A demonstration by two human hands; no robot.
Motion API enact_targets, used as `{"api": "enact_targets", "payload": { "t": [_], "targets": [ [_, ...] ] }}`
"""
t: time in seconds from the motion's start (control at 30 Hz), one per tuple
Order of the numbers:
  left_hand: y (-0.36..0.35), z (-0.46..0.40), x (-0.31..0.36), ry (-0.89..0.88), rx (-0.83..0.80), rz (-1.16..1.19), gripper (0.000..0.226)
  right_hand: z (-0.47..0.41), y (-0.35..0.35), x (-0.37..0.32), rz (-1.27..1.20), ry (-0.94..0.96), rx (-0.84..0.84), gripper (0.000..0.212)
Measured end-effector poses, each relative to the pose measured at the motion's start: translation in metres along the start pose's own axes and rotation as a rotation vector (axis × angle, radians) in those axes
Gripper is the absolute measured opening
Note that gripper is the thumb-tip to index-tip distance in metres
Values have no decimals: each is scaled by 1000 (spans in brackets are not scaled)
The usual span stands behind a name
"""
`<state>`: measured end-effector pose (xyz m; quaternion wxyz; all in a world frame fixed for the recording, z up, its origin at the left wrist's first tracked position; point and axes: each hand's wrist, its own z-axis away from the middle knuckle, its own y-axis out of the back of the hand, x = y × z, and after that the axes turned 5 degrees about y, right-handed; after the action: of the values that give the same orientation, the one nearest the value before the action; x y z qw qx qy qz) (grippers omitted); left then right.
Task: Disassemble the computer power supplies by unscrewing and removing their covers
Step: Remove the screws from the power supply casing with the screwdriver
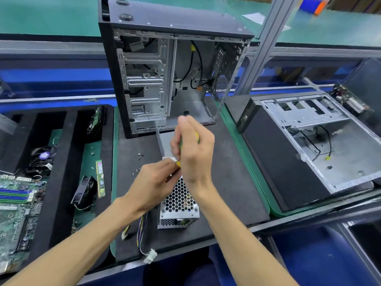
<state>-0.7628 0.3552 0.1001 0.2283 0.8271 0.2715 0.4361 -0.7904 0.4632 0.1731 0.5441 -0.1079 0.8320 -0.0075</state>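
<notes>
A black mat (237, 162) covers the bench. On it lie a power supply (178, 205) near, loose screws (137, 164) left, and an upright computer case (165, 69) far.

No text, brand, number or sign is legible in this view. The green label on the memory module (100, 178) lying on the worktop (231, 162) carries print too small and blurred to read. The markings on the circuit board (14, 205) at lower left and the white label on the power supply (178, 201) likewise cannot be made out.
</notes>
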Motion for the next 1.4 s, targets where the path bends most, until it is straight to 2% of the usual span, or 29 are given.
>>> {"api": "enact_targets", "payload": {
  "t": [0.07, 0.13, 0.2, 0.27, 0.37, 0.43, 0.47, 0.53, 0.6, 0.63, 0.7, 0.8, 0.9, 0.93, 1.0, 1.07, 1.1, 1.2, 1.3, 1.4],
  "targets": [
    [1, 3, -4, 64, -66, 85, 11, -6, 11, -1, -160, -61, -202, 39],
    [6, 2, -9, 180, -180, 171, 19, -24, 22, -5, -339, -253, -441, 32],
    [10, -3, -12, 223, -265, 211, 18, -37, 27, -8, -352, -370, -523, 32],
    [15, -9, -14, 211, -280, 221, 20, -41, 24, -7, -203, -328, -480, 30],
    [21, -11, -13, 149, -208, 157, 27, -26, 9, -8, -134, -173, -263, 21],
    [22, -12, -10, 90, -155, 126, 17, -16, 0, -8, -56, -60, -122, 36],
    [22, -13, -8, 70, -152, 105, 10, -14, -2, -9, -9, -30, -102, 47],
    [22, -19, -7, 95, -213, 90, 5, -17, -1, -13, -22, -75, -216, 60],
    [23, -23, -11, 129, -314, 157, 10, -26, 6, -18, -121, -193, -413, 59],
    [24, -25, -13, 132, -351, 182, 12, -28, 10, -19, -144, -220, -455, 56],
    [24, -29, -16, 112, -376, 167, 9, -28, 13, -17, -156, -176, -423, 45],
    [15, -29, -15, 37, -282, 10, 21, -24, 9, -13, -166, -58, -214, 25],
    [10, -29, -9, 81, -188, -47, 31, -23, 8, -8, -90, -18, -81, 31],
    [10, -29, -9, 113, -204, -12, 32, -22, 9, -7, -70, -19, -81, 36],
    [14, -30, -10, 167, -347, 116, 27, -22, 13, -6, -75, -48, -133, 42],
    [20, -32, -14, 203, -499, 237, 8, -24, 17, -7, -88, -73, -186, 41],
    [21, -32, -15, 228, -515, 267, 12, -25, 18, -8, -87, -75, -192, 39],
    [16, -32, -15, 297, -424, 232, 15, -24, 15, -10, -120, -57, -155, 27],
    [9, -33, -12, 241, -317, 71, 26, -24, 10, -9, -85, -39, -126, 26],
    [18, -37, -14, 202, -423, 173, 13, -25, 10, -7, -71, -62, -137, 33]
  ]
}}
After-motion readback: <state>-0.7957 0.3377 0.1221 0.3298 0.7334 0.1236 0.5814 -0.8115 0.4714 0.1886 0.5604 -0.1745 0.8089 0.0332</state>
